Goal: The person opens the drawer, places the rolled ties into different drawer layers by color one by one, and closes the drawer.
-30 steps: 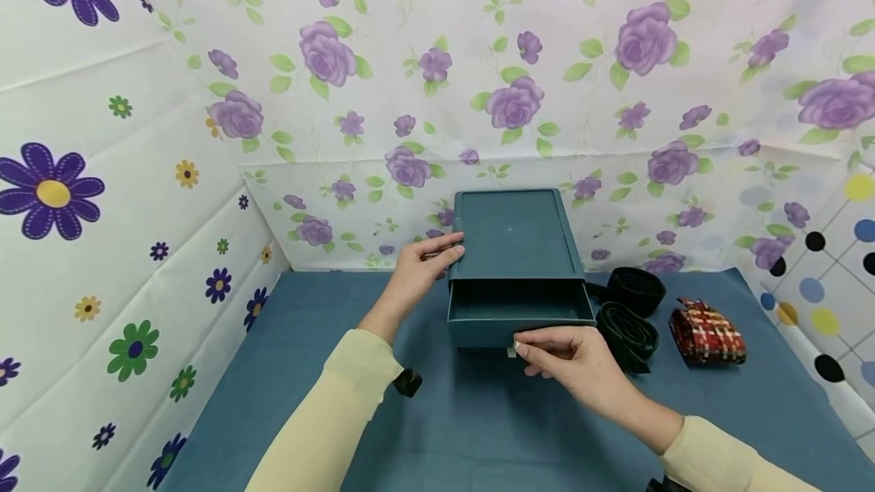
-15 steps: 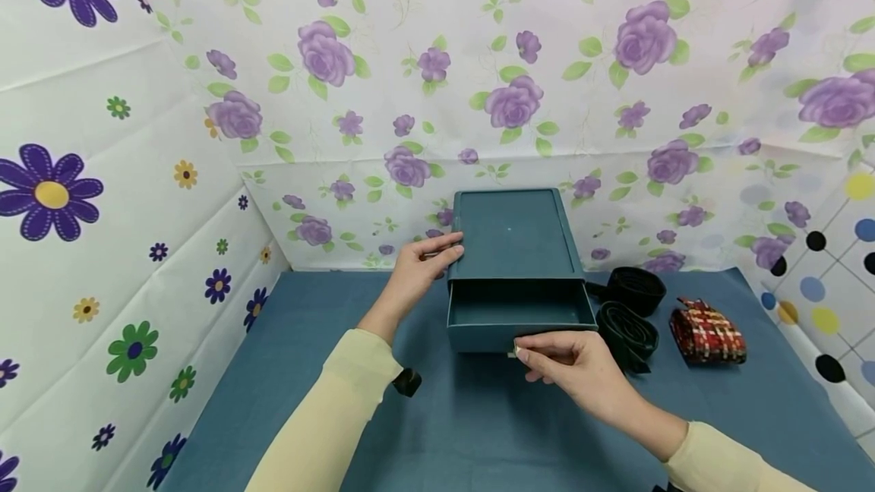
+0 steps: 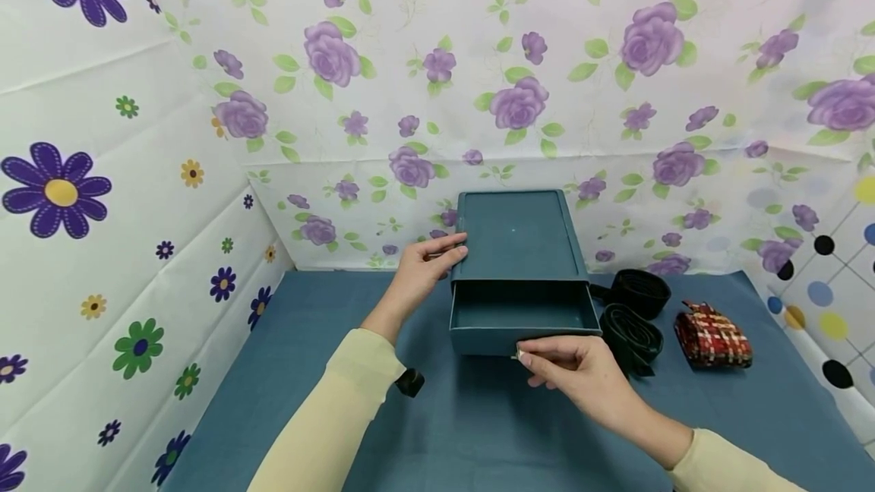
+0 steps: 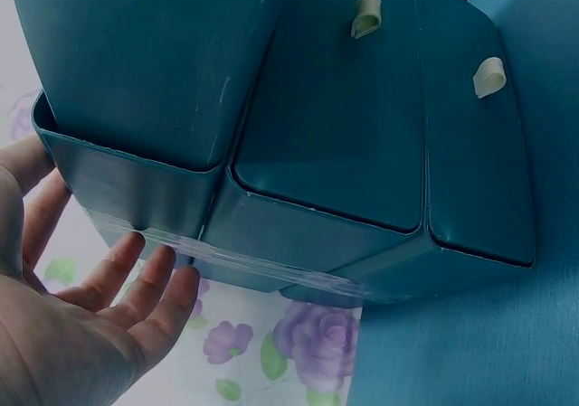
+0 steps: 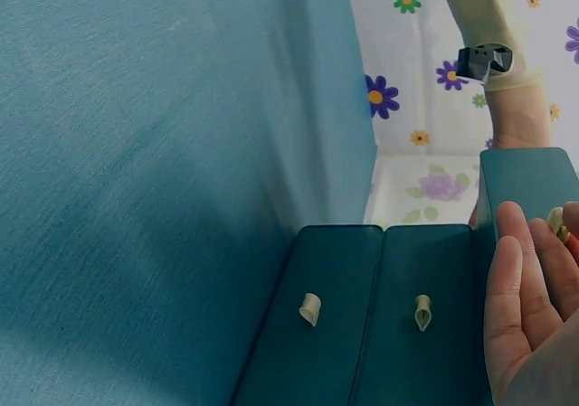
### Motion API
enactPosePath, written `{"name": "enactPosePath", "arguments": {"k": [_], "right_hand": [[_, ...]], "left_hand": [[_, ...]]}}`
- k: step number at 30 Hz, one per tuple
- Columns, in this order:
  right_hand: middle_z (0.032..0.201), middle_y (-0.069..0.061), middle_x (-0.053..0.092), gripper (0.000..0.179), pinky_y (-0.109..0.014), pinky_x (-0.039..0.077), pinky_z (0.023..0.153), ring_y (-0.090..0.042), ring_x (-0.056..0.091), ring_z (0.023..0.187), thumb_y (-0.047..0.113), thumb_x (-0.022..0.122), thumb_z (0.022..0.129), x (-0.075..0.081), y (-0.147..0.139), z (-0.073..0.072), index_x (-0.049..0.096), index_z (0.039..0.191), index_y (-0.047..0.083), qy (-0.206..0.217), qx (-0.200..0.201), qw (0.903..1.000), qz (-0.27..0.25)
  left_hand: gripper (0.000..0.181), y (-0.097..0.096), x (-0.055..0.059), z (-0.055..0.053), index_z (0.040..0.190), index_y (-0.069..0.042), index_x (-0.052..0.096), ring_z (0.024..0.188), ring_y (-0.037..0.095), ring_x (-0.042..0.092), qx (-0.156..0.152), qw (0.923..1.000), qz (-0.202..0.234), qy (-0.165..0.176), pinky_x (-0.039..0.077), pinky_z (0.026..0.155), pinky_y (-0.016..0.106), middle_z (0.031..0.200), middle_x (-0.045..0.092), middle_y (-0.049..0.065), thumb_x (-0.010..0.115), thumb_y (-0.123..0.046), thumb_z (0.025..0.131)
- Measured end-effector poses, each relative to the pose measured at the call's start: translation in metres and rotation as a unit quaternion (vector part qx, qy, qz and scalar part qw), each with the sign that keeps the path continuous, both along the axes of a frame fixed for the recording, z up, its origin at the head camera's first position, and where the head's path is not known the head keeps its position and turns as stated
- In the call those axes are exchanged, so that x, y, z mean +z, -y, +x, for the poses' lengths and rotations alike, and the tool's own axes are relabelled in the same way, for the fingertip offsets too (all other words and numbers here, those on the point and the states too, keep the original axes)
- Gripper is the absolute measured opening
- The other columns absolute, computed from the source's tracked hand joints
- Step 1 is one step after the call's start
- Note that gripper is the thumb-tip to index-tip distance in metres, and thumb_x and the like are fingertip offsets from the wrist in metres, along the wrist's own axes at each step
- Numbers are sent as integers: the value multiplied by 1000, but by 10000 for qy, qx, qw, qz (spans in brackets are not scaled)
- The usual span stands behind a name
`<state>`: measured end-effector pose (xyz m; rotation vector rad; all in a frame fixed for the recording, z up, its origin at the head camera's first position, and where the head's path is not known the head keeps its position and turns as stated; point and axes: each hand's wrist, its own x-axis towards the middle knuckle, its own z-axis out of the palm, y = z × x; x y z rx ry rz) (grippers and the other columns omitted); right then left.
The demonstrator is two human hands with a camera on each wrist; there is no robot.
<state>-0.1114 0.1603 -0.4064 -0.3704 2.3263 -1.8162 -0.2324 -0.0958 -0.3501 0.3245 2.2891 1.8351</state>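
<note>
A teal drawer cabinet (image 3: 516,238) stands against the back cloth, its top drawer (image 3: 478,342) pulled part way out. Inside that drawer, no contents show. My right hand (image 3: 581,370) pinches the small cream pull tab (image 5: 555,218) on the drawer front between thumb and index finger. At the cabinet's left side, my left hand (image 3: 417,272) steadies it with extended fingers near the top edge. In the left wrist view, the fingers (image 4: 113,270) are spread loosely along the casing. Two lower drawers, each with a cream tab (image 5: 422,312), are shut in the right wrist view.
Right of the cabinet lie a black rolled strap (image 3: 639,293), a dark green rolled strap (image 3: 632,334) and a red plaid folded cloth (image 3: 712,334). A blue cloth covers the table (image 3: 451,439). Flowered sheets (image 3: 403,44) enclose the back and left side.
The top drawer has slid a little farther out toward me, and my right hand has moved with it, still pinching the tab. My left hand keeps its place on the cabinet.
</note>
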Motion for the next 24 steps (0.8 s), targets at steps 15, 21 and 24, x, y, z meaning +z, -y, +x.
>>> {"name": "enactPosePath", "arguments": {"k": [15,21,24], "right_hand": [[99,-4,73,28,-35,57,65,-24,70,77,28,67,87,18,5,9,71,111,14,63,-48,10000,48],[98,-5,73,28,-35,57,65,-25,70,77,27,67,87,25,8,13,71,111,12,60,-39,10000,50],[97,-5,73,28,-35,57,65,-25,70,76,27,67,87,26,8,13,71,110,12,87,-52,9999,27]], "left_hand": [[42,0,0,0,131,-25,57,117,17,52,30,10000,-55,-49,45,97,45,129,55,-3,61,-37,90],[42,0,0,0,131,-25,57,116,16,53,48,9998,-140,-91,48,91,36,129,55,-3,61,-36,91],[42,0,-1,0,131,-24,57,115,16,53,50,9999,-143,-71,48,92,37,128,56,-3,61,-36,91]]}}
